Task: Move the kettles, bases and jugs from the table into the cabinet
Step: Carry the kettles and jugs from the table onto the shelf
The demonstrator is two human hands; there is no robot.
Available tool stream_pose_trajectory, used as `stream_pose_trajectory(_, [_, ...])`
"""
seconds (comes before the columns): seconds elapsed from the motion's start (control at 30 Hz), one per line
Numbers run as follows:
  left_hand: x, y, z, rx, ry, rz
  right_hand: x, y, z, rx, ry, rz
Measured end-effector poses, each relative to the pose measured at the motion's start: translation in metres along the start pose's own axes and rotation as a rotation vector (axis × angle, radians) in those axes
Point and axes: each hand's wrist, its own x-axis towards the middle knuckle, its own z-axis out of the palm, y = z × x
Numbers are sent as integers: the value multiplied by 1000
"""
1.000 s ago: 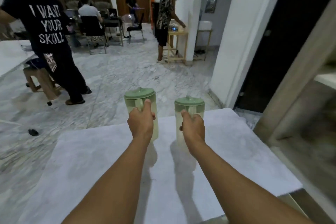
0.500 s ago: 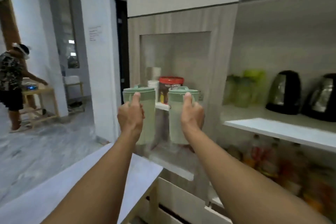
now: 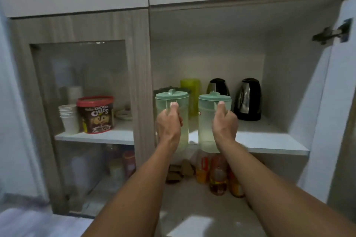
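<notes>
The left hand [image 3: 169,125] was clamped on the handle of one pale green lidded jug [image 3: 172,115], the right hand [image 3: 224,125] on another [image 3: 209,123], both upright, side by side, held before the cabinet shelf [image 3: 269,140]. At one o'clock of the right jug, two black kettles [image 3: 248,100] stood on bases. At nine o'clock, behind glass, a Choco Chips tub [image 3: 95,114] sat beside stacked paper cups [image 3: 68,118].

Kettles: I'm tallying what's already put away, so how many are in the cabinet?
2. One kettle stands behind the right-hand jug, partly hidden; the other kettle stands right of it. More could be hidden.
</notes>
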Motion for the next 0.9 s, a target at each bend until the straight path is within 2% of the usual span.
stream_pose_trajectory(0.13, [48,-43,49,53,-14,-32,60,41,21,-23,-61,9])
stream_pose_trajectory(0.4, [157,-126,115,96,117,-150,172,110,91,-62,-188,45])
stream_pose_trajectory(0.5, [189,-136,131,105,149,-202,201,114,104,-47,-206,67])
stream_pose_trajectory(0.67, [202,-133,124,120,140,-167,205,100,106,19,-223,37])
stream_pose_trajectory(0.73, [256,-181,164,194,194,-228,264,154,153,20,-246,133])
stream_pose_trajectory(0.9, [261,-170,161,172,223,-216,266,147,160,39,-258,97])
